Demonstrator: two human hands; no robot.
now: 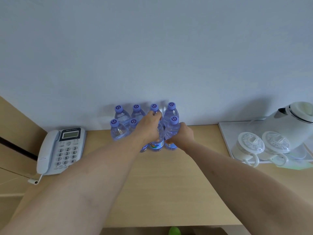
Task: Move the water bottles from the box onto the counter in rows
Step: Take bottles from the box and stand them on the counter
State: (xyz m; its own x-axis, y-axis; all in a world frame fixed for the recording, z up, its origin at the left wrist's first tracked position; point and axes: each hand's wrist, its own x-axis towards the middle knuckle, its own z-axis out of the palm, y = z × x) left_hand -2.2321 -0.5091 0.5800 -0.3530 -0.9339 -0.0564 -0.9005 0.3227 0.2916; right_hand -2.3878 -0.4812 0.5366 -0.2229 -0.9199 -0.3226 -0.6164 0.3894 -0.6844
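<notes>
The two water bottles I have in hand sit at the right end of the front row on the counter (169, 192), and this step is about seating them cleanly. My left hand (149, 128) is wrapped over the third front bottle (158, 141), fingers closed around its shoulder so that its cap is hidden, while my right hand (182, 134) is closed on the lower body of the end bottle (172, 131), whose purple cap shows just above my knuckles. Both bottles look upright with their labelled bases on or very near the wood; I cannot tell whether they are fully down. Behind them stands the back row (145, 111) of four against the wall, and to the left the two earlier front bottles (116, 131), so I judge the block nearly two rows of four. To do this well I would press each base flat before letting go, keep the pair touching their neighbours so the front line matches the back one, and loosen my fingers straight outward without twisting, since a thin plastic wall flexes and a nudge could rock the whole cluster. The box is not in view. The telephone (61, 150) lies well to the left and the tray (225, 133) with kettle (291, 126) and lidded cups (250, 146) well to the right, so both withdrawal paths toward me look free.
</notes>
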